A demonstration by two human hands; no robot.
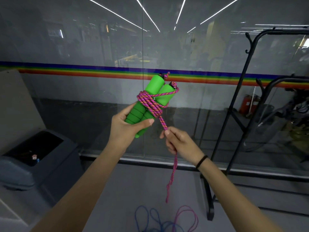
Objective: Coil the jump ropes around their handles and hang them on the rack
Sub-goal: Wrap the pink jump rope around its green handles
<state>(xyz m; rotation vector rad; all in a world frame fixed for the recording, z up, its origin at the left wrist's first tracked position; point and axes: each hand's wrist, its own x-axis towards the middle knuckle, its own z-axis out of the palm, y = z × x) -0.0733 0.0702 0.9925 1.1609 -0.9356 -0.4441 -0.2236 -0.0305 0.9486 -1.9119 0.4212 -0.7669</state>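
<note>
Left hand [124, 127] grips paired green foam handles [150, 104]; right hand [177, 143] pinches the limp braided pink rope [151, 102], pulling its soft coils snug

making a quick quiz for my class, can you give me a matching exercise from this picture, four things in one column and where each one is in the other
Things:
1. green handles
2. braided pink rope
3. black rack
4. blue rope

Places:
A. standing at the right by the glass wall
B. lying loose on the floor
C. gripped together in the left hand
D. coiled around the handles, its tail pinched by the right hand

Pairs: 1-C, 2-D, 3-A, 4-B
</note>
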